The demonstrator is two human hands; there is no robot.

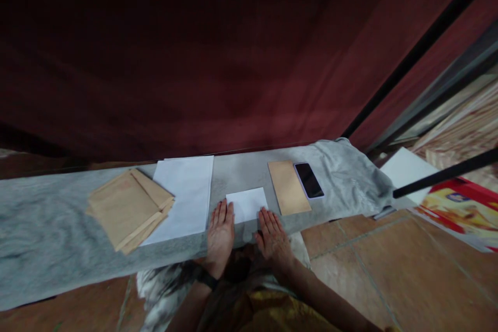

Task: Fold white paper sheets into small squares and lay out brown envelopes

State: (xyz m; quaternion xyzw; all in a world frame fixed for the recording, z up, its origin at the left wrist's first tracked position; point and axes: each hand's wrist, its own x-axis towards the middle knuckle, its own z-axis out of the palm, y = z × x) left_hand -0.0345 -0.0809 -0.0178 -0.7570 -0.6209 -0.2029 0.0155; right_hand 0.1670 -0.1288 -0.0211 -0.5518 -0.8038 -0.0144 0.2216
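Observation:
A small folded-looking white sheet of paper (247, 203) lies flat on the grey cloth in front of me. My left hand (221, 231) rests at its left edge, fingers stretched out and palm side partly turned up. At its lower right corner lies my right hand (273, 236), its fingers extended and the tips touching the paper. Neither hand grips anything. To the right of the paper is a flat brown envelope (288, 188). A stack of larger white sheets (187, 192) lies to the left, partly covered by a pile of brown envelopes (130, 205).
Grey cloth (50, 233) covers the long, narrow surface. A phone (309, 180) lies beside the single brown envelope. Behind hangs a dark red curtain (241, 62). Black bars (420, 52) cross the right side, near a red and yellow box (462, 207) above the tiled floor (424, 264).

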